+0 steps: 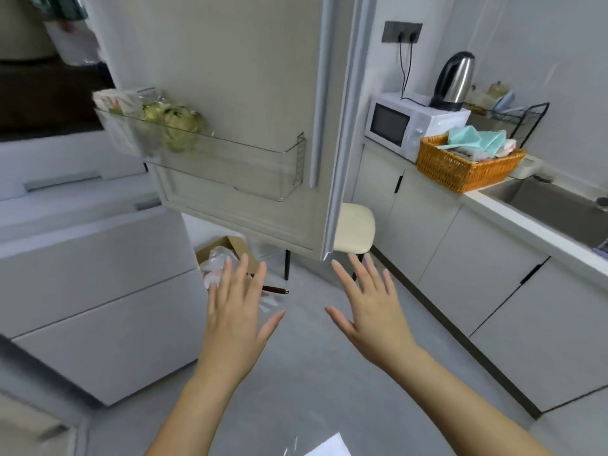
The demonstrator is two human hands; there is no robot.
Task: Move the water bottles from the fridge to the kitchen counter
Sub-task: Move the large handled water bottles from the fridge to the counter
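our left hand (pixel 237 311) and right hand (pixel 368 307) hover wide, empty; no water bottles show; the pale fridge door (pixel 237 60) stands ahead-left, white desk (pixel 513 215) right.

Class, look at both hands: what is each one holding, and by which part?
Nothing. The left hand and right hand are both open with spread fingers, holding no bottle.

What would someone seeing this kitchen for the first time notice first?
The left hand and right hand spread open, empty, low in the middle. Above them stands the open fridge door, green produce in its clear shelf. At right, an orange basket sits on the counter beside the microwave.
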